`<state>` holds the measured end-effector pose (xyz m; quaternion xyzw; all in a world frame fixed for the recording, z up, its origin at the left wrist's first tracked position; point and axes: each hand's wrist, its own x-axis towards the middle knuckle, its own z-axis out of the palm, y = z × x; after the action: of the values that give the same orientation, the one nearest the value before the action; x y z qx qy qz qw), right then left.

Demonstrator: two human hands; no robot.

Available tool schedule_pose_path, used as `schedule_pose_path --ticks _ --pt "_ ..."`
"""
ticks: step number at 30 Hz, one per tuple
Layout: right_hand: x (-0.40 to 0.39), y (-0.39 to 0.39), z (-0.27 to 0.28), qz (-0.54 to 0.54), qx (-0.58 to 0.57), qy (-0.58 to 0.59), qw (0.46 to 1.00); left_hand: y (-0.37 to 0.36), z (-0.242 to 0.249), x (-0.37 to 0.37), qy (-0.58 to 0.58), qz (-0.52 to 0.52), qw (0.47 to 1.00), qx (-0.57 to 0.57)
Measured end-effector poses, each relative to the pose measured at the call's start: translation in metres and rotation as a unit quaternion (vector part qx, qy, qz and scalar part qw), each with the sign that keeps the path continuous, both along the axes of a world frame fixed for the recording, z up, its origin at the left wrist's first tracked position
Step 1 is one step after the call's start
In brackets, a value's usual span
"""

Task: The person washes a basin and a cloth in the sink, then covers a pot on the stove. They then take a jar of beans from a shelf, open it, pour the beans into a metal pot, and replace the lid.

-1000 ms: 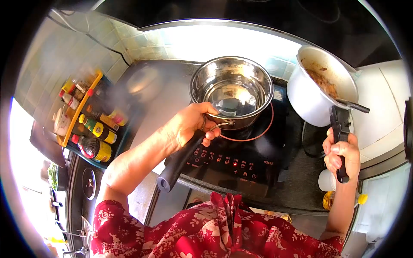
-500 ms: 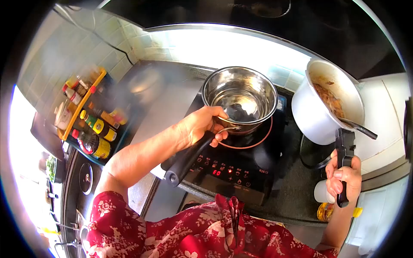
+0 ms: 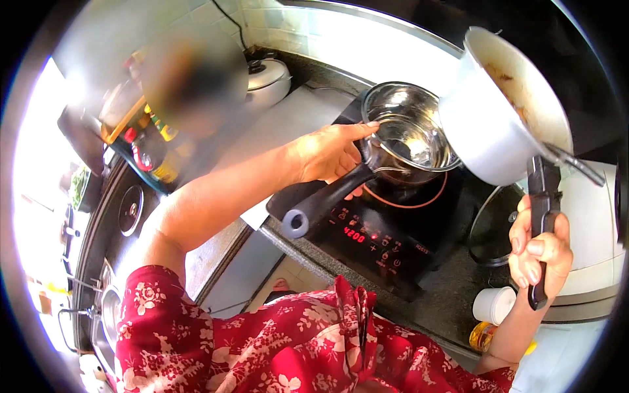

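My left hand (image 3: 334, 152) holds a shiny steel saucepan (image 3: 380, 157) beside its black handle, thumb at the rim and fingers lower down, partly hidden by the handle. The saucepan sits over the ringed plate of a black induction cooker (image 3: 413, 262), whose red display is lit. My right hand (image 3: 540, 252) is wrapped round the black handle of a tall silver-grey pot (image 3: 488, 124). That pot is raised and tilted toward the saucepan, its lower side by the saucepan's right rim. Brownish food (image 3: 514, 92) shows inside it, and a utensil handle (image 3: 580, 165) sticks out over its edge.
Behind the cooker's left side stands a lidded white pot (image 3: 267, 82). A rack with sauce bottles (image 3: 141, 154) is at left, partly blurred by a smudge. At right are a glass lid (image 3: 481, 229), a white tub (image 3: 493, 305) and a bottle of yellow oil (image 3: 483, 335).
The silver-grey pot has risen and moved closer to the saucepan. My left thumb has straightened along the saucepan's rim. The cooker display has changed from E0 to digits, and the view has turned.
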<state>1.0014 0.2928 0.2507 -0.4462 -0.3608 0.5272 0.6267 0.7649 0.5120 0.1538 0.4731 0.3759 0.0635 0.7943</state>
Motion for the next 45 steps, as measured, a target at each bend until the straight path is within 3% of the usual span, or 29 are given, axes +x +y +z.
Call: schedule_pose_path --ticks 1,2,4,7,12,14,17,19,21,22,26,29,31,36,41,45 --pt "-0.005 0.005 0.007 0.027 0.001 -0.001 1.000 -0.001 -0.001 -0.010 0.003 0.079 0.997 0.017" --pt "-0.012 0.010 0.014 0.055 0.002 -0.002 0.998 -0.005 0.000 -0.021 -0.001 0.088 0.996 0.014" --pt "-0.023 0.020 0.024 0.121 0.019 -0.032 0.992 -0.019 0.009 -0.049 -0.019 0.178 0.973 0.148" --pt "-0.058 0.027 0.022 0.146 0.041 -0.012 0.988 -0.045 0.000 -0.092 -0.018 0.261 0.939 0.223" --pt "-0.126 0.041 0.035 0.237 0.050 -0.005 0.970 -0.089 -0.027 -0.168 -0.073 0.289 0.939 0.174" --pt "-0.178 0.039 0.034 0.259 0.028 -0.002 0.966 -0.109 -0.040 -0.218 -0.072 0.284 0.941 0.169" --pt "-0.273 0.032 0.023 0.264 0.006 -0.016 0.964 -0.132 -0.057 -0.306 -0.030 0.354 0.929 0.106" --pt "-0.298 0.038 -0.011 0.279 -0.015 -0.007 0.960 -0.135 -0.094 -0.354 -0.007 0.444 0.894 0.062" --pt "-0.351 0.027 -0.037 0.287 -0.052 0.012 0.957 -0.152 -0.125 -0.446 -0.106 0.531 0.840 -0.040" --pt "-0.370 0.030 -0.054 0.309 -0.068 0.028 0.948 -0.156 -0.145 -0.484 -0.055 0.574 0.817 -0.007" --pt "-0.427 0.048 -0.119 0.377 -0.152 0.029 0.913 -0.140 -0.198 -0.581 -0.065 0.710 0.700 -0.043" --pt "-0.469 0.048 -0.161 0.414 -0.171 0.049 0.893 -0.118 -0.217 -0.633 -0.141 0.726 0.670 -0.067" --pt "-0.487 0.049 -0.181 0.431 -0.187 0.056 0.881 -0.107 -0.232 -0.656 -0.184 0.697 0.691 -0.056" --pt "-0.518 0.052 -0.200 0.448 -0.181 -0.044 0.874 -0.094 -0.241 -0.659 -0.208 0.663 0.718 -0.031" --pt "-0.535 0.063 -0.219 0.469 -0.176 -0.044 0.864 -0.088 -0.235 -0.652 -0.249 0.695 0.672 -0.053" --pt "-0.544 0.077 -0.232 0.468 -0.178 -0.047 0.865 -0.087 -0.238 -0.657 -0.254 0.695 0.671 -0.037"
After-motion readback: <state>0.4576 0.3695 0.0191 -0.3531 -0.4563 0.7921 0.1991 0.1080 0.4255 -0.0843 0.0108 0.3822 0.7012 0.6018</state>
